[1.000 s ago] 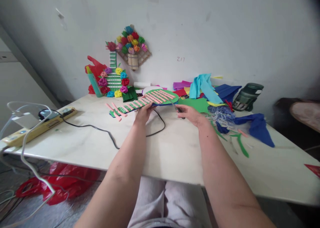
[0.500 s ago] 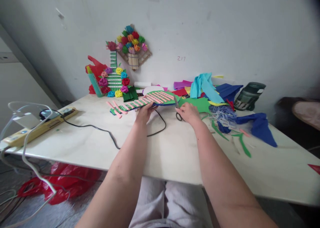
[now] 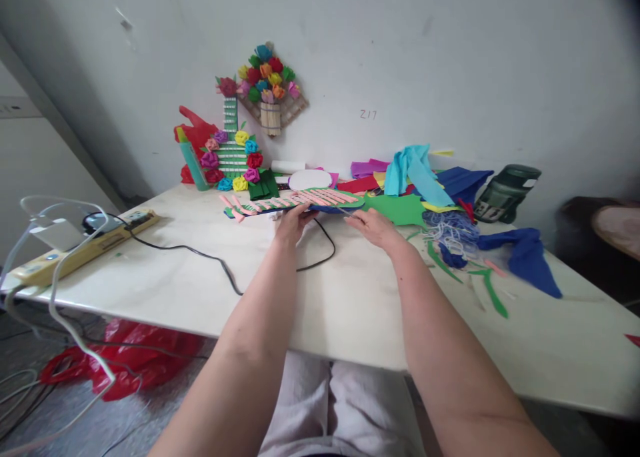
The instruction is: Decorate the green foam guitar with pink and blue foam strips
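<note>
My left hand (image 3: 295,223) grips the near edge of a flat craft piece (image 3: 327,197) from below, a little above the table. The piece is green on top with a dark blue underside, and rows of pink strips cross it; some stick out past its narrow left end. In my right hand (image 3: 375,227) is a pair of scissors (image 3: 345,211), its handles mostly hidden by the fingers. The blades point left at the near edge of the craft piece; whether they touch it I cannot tell. Behind my right hand lies a green sheet (image 3: 403,207).
A power strip (image 3: 85,247) and black cable (image 3: 180,247) lie left. At the back stand a glue bottle (image 3: 193,162) and flower-trimmed craft (image 3: 233,153). Right are blue crepe paper (image 3: 530,260), tangled yarn (image 3: 453,233), green scraps (image 3: 494,295) and a dark bottle (image 3: 506,193).
The scissors have turned from upright to nearly level, blades now leftward at the craft's edge. The craft piece has tilted flatter, and the white oval behind it shows more.
</note>
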Demonstrator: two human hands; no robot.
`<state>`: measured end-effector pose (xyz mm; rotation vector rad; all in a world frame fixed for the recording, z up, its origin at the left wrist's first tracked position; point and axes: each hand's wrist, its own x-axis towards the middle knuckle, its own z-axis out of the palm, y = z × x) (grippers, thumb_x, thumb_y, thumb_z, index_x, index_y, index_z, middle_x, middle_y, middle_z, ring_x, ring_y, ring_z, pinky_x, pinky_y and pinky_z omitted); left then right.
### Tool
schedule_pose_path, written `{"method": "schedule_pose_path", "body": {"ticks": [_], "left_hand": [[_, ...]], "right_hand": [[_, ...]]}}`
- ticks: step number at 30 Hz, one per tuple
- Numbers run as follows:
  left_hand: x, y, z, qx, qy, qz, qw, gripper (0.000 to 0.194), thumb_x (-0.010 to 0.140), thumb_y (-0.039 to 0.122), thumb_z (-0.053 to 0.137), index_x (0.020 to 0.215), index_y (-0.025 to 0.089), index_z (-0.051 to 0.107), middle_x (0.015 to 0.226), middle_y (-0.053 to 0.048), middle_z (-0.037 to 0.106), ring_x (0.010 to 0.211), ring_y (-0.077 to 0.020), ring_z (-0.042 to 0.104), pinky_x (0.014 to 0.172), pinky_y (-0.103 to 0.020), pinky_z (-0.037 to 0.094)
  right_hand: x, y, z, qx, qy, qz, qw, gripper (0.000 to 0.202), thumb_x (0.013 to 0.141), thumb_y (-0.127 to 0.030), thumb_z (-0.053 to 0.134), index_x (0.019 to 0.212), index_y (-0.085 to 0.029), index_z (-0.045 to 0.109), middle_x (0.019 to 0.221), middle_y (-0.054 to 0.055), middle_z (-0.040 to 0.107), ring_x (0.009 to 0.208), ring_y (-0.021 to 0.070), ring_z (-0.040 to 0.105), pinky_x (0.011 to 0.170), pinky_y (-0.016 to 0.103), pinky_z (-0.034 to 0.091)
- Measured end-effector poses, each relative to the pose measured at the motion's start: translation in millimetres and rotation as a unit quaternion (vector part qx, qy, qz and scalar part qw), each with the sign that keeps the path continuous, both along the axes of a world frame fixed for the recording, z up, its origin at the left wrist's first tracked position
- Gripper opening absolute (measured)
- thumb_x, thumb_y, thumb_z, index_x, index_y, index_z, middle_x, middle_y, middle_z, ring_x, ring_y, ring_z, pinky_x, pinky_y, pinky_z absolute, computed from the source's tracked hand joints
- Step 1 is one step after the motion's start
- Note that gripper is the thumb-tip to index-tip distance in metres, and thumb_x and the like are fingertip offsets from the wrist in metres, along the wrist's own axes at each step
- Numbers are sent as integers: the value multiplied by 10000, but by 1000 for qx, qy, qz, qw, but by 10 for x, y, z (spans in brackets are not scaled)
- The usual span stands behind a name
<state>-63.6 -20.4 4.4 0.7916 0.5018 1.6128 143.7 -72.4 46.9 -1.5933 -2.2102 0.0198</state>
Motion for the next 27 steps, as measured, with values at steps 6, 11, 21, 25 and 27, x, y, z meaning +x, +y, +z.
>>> {"method": "schedule_pose_path", "body": {"ticks": [6,11,21,25,27], "left_hand": [[4,40,-41,-14,1,4,1000,488,565,89,716,1014,190,554,836,-16,653,793,-175,630,801,-418,518],[35,13,-33,-25,42,31,998,561,565,148,757,1067,238,524,932,-23,649,841,-177,626,771,-371,528],[64,-81,12,27,59,12,998,604,623,188,716,1173,261,478,1047,-22,634,927,-175,608,771,-316,511],[82,-109,33,39,47,8,998,629,623,161,705,1197,263,468,1051,-26,637,941,-179,605,772,-306,504],[87,-114,38,35,43,11,998,629,619,150,705,1192,264,473,1044,-26,641,945,-184,606,778,-311,500]], "right_hand": [[5,-13,17,38,-92,-12,995,406,867,-541,367,943,-229,617,769,47,652,702,175,546,626,263,306],[-52,-72,55,38,-137,-15,990,389,897,-485,346,949,-235,640,834,66,678,763,189,572,685,291,312],[-114,-79,6,43,-142,-22,989,381,870,-492,403,921,-251,694,873,63,699,764,190,591,681,297,336],[-142,-84,1,46,-138,-32,989,394,868,-491,399,934,-245,700,855,71,700,769,199,600,669,296,348],[-146,-76,-7,47,-135,-35,989,395,868,-491,398,937,-248,701,841,71,701,766,199,603,668,294,356]]}}
